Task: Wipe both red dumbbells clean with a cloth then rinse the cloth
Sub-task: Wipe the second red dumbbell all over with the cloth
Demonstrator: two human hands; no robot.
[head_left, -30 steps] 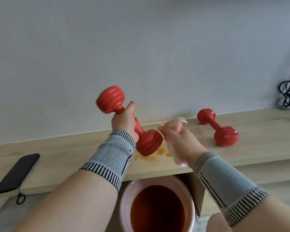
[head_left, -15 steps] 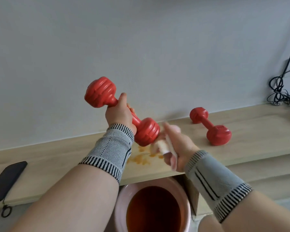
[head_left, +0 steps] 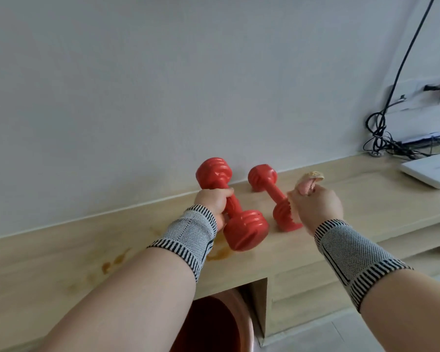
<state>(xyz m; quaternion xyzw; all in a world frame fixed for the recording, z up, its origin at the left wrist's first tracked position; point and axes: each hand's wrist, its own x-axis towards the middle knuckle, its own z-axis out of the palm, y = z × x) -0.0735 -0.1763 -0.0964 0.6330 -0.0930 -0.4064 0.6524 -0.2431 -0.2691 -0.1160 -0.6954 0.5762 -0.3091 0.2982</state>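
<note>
My left hand grips the handle of one red dumbbell, held low over the wooden shelf with its near end at the surface. The second red dumbbell lies on the shelf just to its right. My right hand holds a bunched pink and yellowish cloth and hovers over that dumbbell's near end, hiding part of it. Both wrists wear knitted grey bands with striped edges.
Orange-brown stains mark the shelf left of the held dumbbell. A pink bucket of dark reddish water stands below the shelf edge. At the far right lie a white flat device and tangled black cables along the wall.
My left hand has lowered its dumbbell from mid-air and carried it right, next to the other dumbbell. My right hand with the cloth has left that dumbbell and moved right. The phone has left the view.
</note>
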